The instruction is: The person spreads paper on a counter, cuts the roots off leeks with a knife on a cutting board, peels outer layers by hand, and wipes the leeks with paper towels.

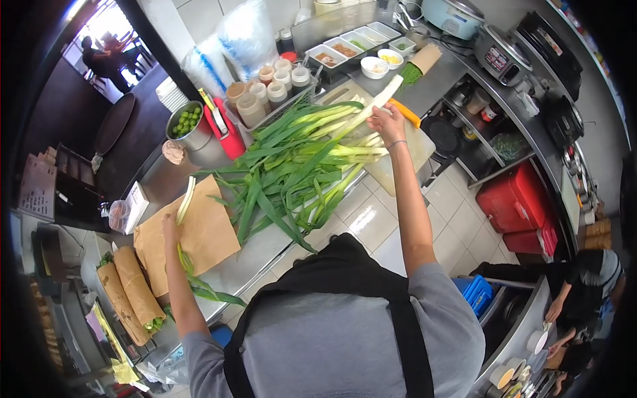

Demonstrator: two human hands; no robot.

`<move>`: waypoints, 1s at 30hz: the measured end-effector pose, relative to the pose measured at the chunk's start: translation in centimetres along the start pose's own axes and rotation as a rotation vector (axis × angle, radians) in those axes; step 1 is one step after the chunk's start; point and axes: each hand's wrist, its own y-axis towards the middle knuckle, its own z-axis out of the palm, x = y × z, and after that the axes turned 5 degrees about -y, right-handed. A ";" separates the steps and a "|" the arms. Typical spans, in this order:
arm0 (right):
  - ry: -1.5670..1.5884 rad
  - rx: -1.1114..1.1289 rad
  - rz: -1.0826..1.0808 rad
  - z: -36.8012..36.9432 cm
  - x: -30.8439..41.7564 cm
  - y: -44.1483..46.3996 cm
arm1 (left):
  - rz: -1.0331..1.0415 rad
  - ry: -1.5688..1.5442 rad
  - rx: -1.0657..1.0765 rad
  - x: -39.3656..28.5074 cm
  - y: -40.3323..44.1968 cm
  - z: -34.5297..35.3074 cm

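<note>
A large heap of leeks (285, 156) lies across the steel counter, green leaves toward the middle and pale stalks over the white cutting board (424, 147). My right hand (387, 124) is closed around the thick white stalk of a leek (373, 109) at the board. On the left, my left hand (170, 229) grips a thinner leek (186, 199) over a sheet of brown paper (215, 229). Its green leaves trail below my forearm. Just beyond my right hand, an orange handle (405, 113) rests on the board.
Two paper-wrapped bundles (137, 288) lie at the left. Behind the heap stand sauce bottles (251, 108), a red tape dispenser (224, 129) and a bowl of limes (186, 124). Ingredient trays (345, 50) line the back. A co-worker (584, 285) handles bowls at the lower right.
</note>
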 end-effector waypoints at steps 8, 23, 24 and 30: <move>0.039 0.018 -0.006 0.2 1.6 -1.6 | 0.633 -0.327 -0.301 -29.4 -0.1 -5.8; 0.044 0.296 -0.080 -5.0 6.2 4.9 | 0.504 -1.057 0.367 -49.6 3.4 8.2; 0.047 0.333 -0.077 -5.5 6.2 6.0 | 0.457 -1.093 0.320 -50.1 3.9 8.7; -1.700 0.029 -0.370 -11.4 -2.2 11.8 | 0.326 -1.235 0.101 -52.5 6.3 9.3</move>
